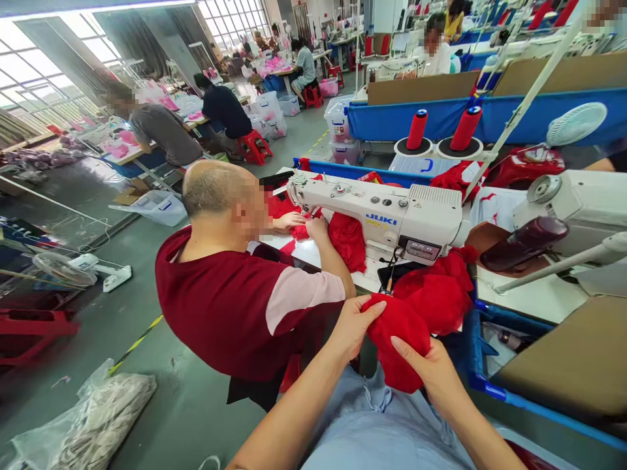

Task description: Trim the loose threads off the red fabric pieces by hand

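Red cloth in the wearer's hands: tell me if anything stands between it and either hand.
Nothing visible does. The left hand pinches the red cloth directly at its upper left edge, and the right hand holds its right side, thumb on top.

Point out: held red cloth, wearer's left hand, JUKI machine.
Held red cloth [400, 321], head view: its visible middle.
Wearer's left hand [351, 328], head view: back of the hand.
JUKI machine [360, 204], head view: side of its white arm.
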`<state>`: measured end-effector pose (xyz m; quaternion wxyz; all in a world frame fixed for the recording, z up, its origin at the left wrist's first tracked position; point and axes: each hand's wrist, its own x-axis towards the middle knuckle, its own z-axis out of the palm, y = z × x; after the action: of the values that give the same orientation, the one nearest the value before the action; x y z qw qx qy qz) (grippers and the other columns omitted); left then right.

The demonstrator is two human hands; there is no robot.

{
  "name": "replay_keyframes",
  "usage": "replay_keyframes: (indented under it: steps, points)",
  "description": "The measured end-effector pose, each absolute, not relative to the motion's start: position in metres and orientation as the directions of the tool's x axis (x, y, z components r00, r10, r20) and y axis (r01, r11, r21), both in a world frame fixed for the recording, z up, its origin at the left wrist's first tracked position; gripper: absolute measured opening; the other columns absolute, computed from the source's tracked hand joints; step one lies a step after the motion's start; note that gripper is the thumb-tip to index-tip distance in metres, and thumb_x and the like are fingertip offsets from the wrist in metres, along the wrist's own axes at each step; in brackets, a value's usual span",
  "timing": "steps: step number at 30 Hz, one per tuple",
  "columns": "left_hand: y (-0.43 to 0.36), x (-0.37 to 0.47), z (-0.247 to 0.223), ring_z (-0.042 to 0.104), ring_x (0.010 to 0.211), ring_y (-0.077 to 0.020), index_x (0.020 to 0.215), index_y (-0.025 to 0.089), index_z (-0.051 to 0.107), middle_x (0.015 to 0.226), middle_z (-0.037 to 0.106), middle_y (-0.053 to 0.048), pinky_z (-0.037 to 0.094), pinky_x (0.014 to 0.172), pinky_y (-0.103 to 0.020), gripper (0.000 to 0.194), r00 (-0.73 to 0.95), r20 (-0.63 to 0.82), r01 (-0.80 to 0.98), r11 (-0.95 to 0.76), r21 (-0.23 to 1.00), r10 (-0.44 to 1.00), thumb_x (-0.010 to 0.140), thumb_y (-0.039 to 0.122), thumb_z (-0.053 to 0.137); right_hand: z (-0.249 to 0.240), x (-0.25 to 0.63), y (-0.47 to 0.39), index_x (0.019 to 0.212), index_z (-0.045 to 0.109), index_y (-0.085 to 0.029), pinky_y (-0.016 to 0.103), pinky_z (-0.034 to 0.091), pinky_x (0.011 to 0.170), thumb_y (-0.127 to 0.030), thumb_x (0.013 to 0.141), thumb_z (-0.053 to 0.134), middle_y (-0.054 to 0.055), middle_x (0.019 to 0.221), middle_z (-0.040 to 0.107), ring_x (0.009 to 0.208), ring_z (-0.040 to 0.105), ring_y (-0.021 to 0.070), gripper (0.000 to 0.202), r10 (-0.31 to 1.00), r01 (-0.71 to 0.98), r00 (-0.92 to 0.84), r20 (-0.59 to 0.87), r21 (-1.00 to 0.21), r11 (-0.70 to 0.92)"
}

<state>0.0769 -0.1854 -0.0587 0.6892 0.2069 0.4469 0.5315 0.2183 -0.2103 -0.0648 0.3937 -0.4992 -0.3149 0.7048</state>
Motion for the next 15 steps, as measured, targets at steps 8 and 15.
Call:
replay_keyframes:
  steps: [8, 15]
  points:
    - [-0.181, 0.083, -0.058, 0.056, 0.057, -0.0126, 0.07, 0.012, 0.07, 0.06, 0.066, -0.002, 0.038, 0.06, -0.023, 0.042, -0.023, -0.389, -0.555, 0.312, 0.771, 0.921, 0.059, 0.052, 0.082, -0.07, 0.212, -0.217, 0.068, 0.073, -0.016, 0.029, 0.051, 0.054, -0.056, 0.069, 0.075, 0.004, 0.06, 0.067, 0.054, 0.057, 0.017, 0.04, 0.908, -0.131, -0.252, -0.334, -0.918, -0.374]
    - [-0.172, 0.093, -0.063, 0.049, 0.044, -0.0103, 0.062, 0.015, 0.063, 0.051, 0.06, 0.001, 0.033, 0.05, -0.024, 0.046, -0.009, -0.519, -0.665, 0.382, 0.641, 0.855, 0.05, 0.053, 0.085, -0.06, 0.206, -0.225, 0.053, 0.041, -0.02, 0.024, 0.029, 0.045, -0.05, 0.088, 0.053, -0.005, 0.051, 0.034, 0.048, 0.029, 0.0095, 0.047, 0.896, 0.093, -0.443, -0.025, -0.995, 0.019]
